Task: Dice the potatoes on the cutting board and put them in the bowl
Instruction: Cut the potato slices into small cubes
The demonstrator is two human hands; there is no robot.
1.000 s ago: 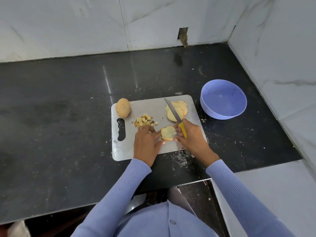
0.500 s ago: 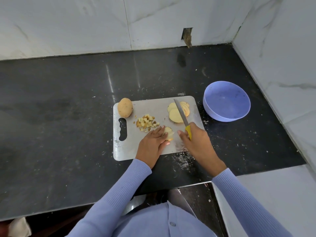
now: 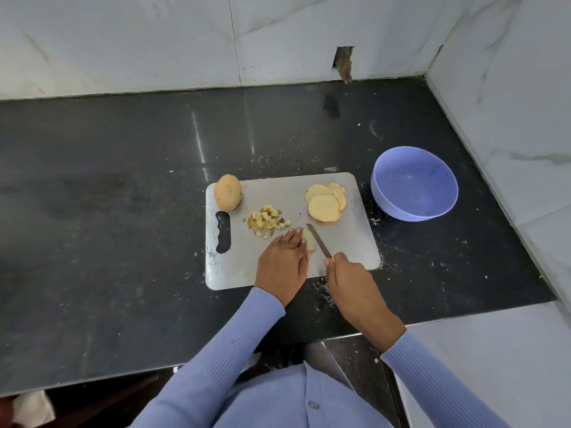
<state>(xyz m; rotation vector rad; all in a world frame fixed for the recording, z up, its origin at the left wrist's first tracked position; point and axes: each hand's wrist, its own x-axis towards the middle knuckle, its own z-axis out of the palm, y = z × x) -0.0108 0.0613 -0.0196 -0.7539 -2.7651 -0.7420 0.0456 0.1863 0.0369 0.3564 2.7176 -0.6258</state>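
A grey cutting board [image 3: 346, 239] lies on the black counter. My left hand [image 3: 282, 264] presses flat on a potato slice [image 3: 309, 240] near the board's middle. My right hand [image 3: 350, 281] grips a yellow-handled knife [image 3: 318, 242], its blade resting against the slice's right edge. A pile of diced potato [image 3: 267, 222] sits just left of my fingers. Several stacked slices [image 3: 324, 202] lie at the board's far right. A whole potato [image 3: 228, 196] rests on the far left corner. The purple bowl [image 3: 414, 188] stands to the right of the board, with nothing in it.
The black counter [image 3: 108, 211] ends at marble walls behind and on the right. Potato crumbs are scattered around the board's right and near sides. The counter's front edge runs just below my forearms.
My left hand flattened onto the slice and covered most of it. The knife came back from over the stacked slices to the slice's right edge. The camera shifted slightly.
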